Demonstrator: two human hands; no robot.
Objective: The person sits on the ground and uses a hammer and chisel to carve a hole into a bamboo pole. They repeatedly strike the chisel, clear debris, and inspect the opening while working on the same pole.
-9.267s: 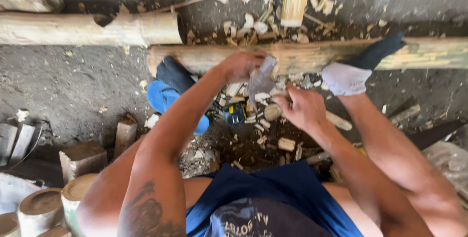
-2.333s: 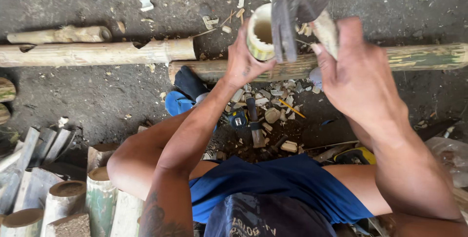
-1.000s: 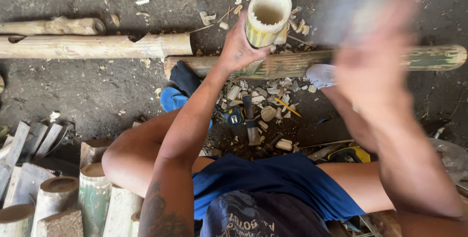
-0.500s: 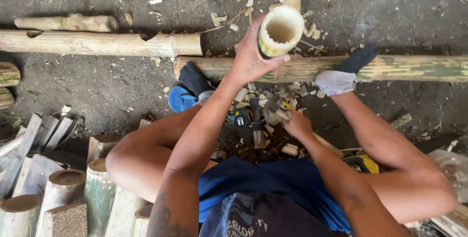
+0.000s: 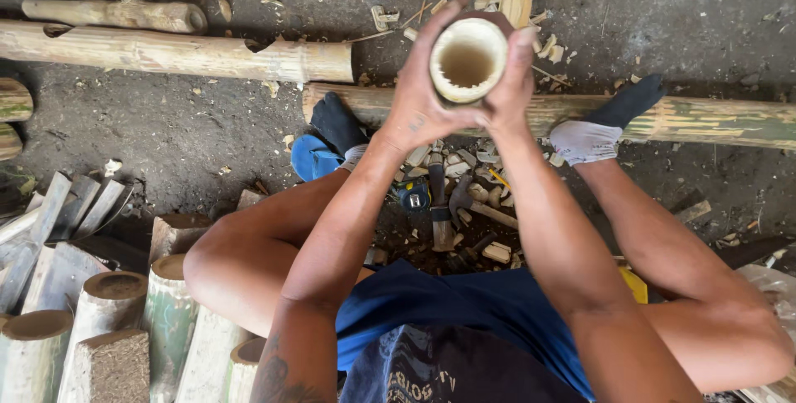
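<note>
I hold a short hollow bamboo tube (image 5: 467, 59) up toward the camera, its open end facing me. My left hand (image 5: 419, 100) wraps its left side and my right hand (image 5: 512, 80) grips its right side. Below, between my legs, a hatchet (image 5: 460, 197) and a chisel-like tool (image 5: 439, 208) lie on the ground among bamboo chips (image 5: 452, 162). A small tape measure (image 5: 412, 196) lies beside them. My socked feet (image 5: 589, 138) rest against a long bamboo pole (image 5: 705, 119).
Two more bamboo poles (image 5: 166, 50) lie across the dirt floor at the upper left. Cut bamboo sections (image 5: 108, 312) and split slats (image 5: 50, 220) are stacked at the lower left. A blue sandal (image 5: 311, 158) lies by my left foot. Offcuts litter the ground at the top.
My right hand let go of the hatchet, which now lies on the ground, and came up to grip the tube. Both hands now hold it closer to the camera.
</note>
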